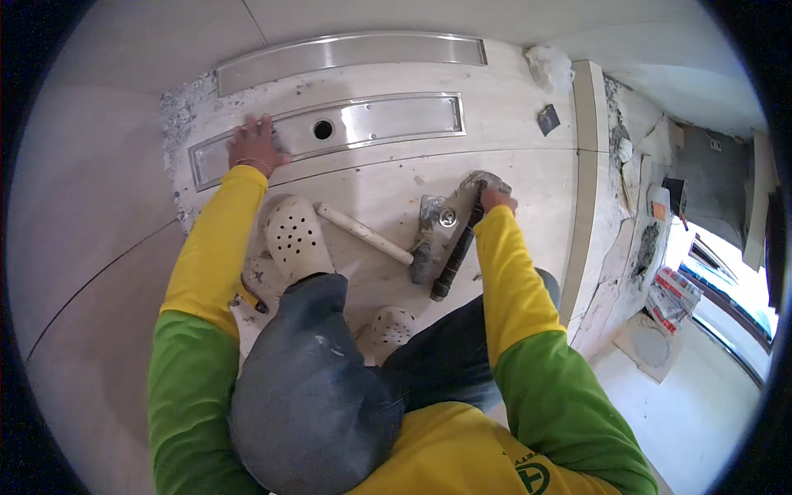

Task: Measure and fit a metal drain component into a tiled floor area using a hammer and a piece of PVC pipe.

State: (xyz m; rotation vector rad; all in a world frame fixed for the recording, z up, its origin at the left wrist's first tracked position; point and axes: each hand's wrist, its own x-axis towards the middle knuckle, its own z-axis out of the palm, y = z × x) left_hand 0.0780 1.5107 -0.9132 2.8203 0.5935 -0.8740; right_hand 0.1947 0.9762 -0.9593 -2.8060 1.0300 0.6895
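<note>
My left hand rests with fingers spread on the left part of a long, shallow steel drain channel, which has a round dark hole near its middle. On the right, my right hand is closed at the grey, rounded head end of a black-handled hammer-like tool; its fingers are partly hidden. The black handle slants down toward my knees. Left of it lies a mallet with a pale handle and a dark grey head. A small metal-bladed tool lies just above that head.
A steel strip lies along the far wall. A plastic bag and dark scrap lie at the far right, before a raised sill. A round metal fitting sits near the tools. A yellow-handled tool lies by my left shoe.
</note>
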